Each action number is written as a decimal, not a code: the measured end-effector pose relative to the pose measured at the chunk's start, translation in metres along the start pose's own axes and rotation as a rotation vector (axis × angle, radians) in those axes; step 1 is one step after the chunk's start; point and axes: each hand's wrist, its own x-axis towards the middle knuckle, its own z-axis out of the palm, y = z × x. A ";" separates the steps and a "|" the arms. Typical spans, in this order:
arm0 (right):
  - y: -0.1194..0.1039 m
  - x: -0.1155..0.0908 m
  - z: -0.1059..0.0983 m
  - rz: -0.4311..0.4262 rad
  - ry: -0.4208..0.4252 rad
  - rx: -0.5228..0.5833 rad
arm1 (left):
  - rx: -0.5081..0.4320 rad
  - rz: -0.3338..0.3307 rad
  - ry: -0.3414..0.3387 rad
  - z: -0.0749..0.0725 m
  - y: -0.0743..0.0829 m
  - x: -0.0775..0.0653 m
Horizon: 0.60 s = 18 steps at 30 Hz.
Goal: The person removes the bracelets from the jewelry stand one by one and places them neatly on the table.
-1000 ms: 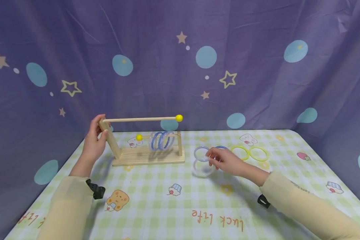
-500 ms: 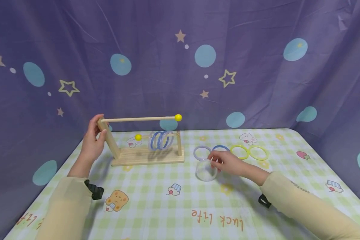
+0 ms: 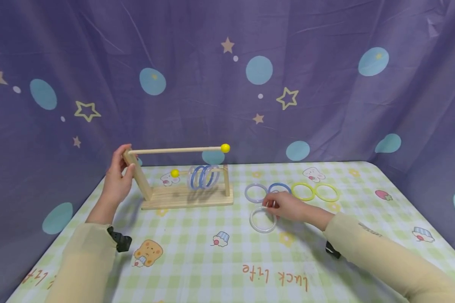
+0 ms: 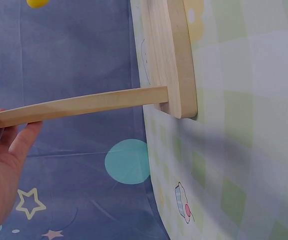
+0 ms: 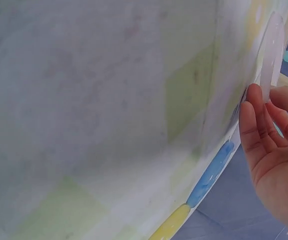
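My left hand (image 3: 117,181) grips the top of the left post (image 3: 139,179) of a wooden ring rack, thumb in front; the left wrist view shows its fingers (image 4: 26,140) against the post. Two yellow-tipped dowels run sideways on the rack: the upper dowel (image 3: 174,150) is bare, while the lower one carries several blue and clear rings (image 3: 192,179). To the rack's right, my right hand (image 3: 286,206) pinches a clear ring (image 3: 263,231) by its upper right edge, between thumb and fingers (image 5: 254,125). I cannot tell whether that ring touches the cloth.
Behind the right hand a row of rings lies flat on the checked tablecloth (image 3: 197,273): a pale lavender ring (image 3: 256,202), a blue ring (image 3: 279,184) and two yellow rings (image 3: 327,200). A purple curtain (image 3: 197,113) hangs behind the table.
The right hand has shifted slightly toward the front with the clear ring, which has come away from the lavender ring behind it. The left hand keeps its hold on the post.
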 end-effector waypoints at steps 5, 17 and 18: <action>0.001 0.002 0.003 -0.045 0.024 -0.059 | 0.004 -0.004 -0.006 -0.001 0.001 0.000; -0.002 0.003 0.006 -0.067 0.032 -0.128 | 0.009 -0.002 -0.006 -0.001 0.000 -0.001; -0.002 0.004 0.006 -0.069 0.035 -0.132 | 0.008 0.001 -0.005 -0.001 0.000 -0.001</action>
